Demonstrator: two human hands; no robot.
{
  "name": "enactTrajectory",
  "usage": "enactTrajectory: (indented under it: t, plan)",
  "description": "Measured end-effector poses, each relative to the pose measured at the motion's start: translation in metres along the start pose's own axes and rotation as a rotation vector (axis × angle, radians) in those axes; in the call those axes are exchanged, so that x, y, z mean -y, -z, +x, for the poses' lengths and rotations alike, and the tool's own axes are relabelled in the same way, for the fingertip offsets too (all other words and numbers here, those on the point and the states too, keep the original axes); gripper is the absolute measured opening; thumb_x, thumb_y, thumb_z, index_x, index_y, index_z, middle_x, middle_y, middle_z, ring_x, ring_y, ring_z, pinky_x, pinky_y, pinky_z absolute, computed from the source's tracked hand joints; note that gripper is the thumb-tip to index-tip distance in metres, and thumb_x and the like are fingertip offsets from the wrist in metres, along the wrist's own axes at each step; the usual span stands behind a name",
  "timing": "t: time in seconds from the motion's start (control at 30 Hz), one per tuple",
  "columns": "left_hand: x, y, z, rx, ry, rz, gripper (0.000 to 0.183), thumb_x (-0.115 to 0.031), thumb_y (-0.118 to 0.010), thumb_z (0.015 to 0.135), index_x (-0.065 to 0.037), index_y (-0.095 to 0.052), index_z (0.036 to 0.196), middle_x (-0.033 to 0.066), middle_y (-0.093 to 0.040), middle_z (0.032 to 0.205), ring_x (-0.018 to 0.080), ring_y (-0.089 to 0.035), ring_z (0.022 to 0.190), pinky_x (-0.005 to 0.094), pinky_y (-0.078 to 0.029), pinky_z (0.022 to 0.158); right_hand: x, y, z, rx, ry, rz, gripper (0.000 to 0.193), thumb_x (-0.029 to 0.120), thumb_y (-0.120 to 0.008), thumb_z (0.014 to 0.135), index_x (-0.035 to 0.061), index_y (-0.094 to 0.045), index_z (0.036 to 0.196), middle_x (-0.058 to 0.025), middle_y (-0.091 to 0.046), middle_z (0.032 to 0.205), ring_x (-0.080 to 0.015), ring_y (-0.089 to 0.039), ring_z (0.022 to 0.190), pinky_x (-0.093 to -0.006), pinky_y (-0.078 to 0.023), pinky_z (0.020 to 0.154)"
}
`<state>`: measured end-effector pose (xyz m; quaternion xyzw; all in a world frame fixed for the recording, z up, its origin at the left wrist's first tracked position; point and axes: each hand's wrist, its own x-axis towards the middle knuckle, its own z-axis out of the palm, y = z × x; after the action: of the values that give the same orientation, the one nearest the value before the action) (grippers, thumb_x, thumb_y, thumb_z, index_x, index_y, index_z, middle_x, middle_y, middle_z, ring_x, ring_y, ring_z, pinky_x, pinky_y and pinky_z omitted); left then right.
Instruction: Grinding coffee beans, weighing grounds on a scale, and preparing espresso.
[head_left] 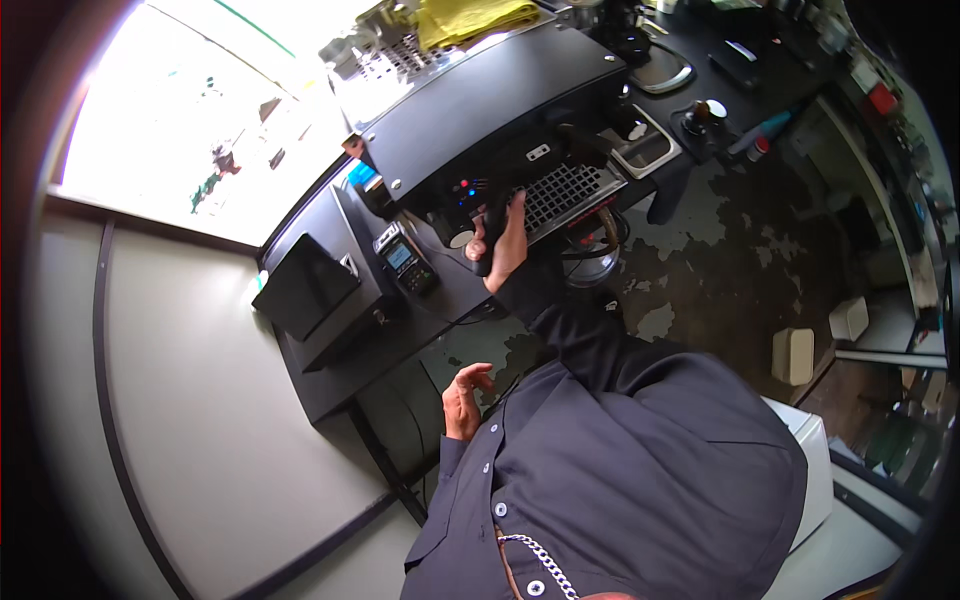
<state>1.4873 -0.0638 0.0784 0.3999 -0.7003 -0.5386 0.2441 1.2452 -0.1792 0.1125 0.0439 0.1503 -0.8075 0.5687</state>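
My right hand reaches to the front of a black espresso machine. Its fingers wrap round a black portafilter handle, beside the machine's lit buttons. The portafilter's head is hidden in the shadow under the machine's edge. Lower down, close to the front of my dark shirt, my left hand hangs in the air with loosely bent fingers and nothing visible in it. A drip grid extends to the right of my right hand.
Left of the machine are a card terminal and a dark tablet screen on the black counter. A yellow cloth lies on top of the machine. Right of it stand a metal tray and a tamper. A window is at the upper left.
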Motion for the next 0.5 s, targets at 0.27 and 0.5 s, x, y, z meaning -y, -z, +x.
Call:
enactTrajectory:
  t: [0.27, 0.5]
  plan:
    - [0.014, 0.006, 0.001, 0.009, -0.040, -0.095, 0.072, -0.059, -0.026, 0.110, -0.001, -0.068, 0.118, 0.0050, -0.068, 0.084, 0.0149, -0.065, 0.083, 0.0325, -0.051, 0.084, -0.036, -0.017, 0.018, -0.301, 0.348, -0.352, 0.070, 0.072, -0.027, 0.103, 0.0074, -0.053, 0.110, -0.0060, -0.059, 0.086, -0.0169, -0.057, 0.059, -0.0329, -0.047, 0.049]
    - [0.020, -0.013, 0.028, 0.158, -0.028, -0.138, 0.076, -0.063, -0.028, 0.108, 0.000, -0.069, 0.117, 0.0064, -0.068, 0.087, 0.0159, -0.065, 0.086, 0.0331, -0.049, 0.086, 0.021, 0.046, -0.008, -0.127, 0.037, -0.327, 0.066, 0.074, -0.030, 0.101, 0.0105, -0.049, 0.097, -0.0027, -0.047, 0.067, -0.0140, -0.045, 0.048, -0.0298, -0.038, 0.045]
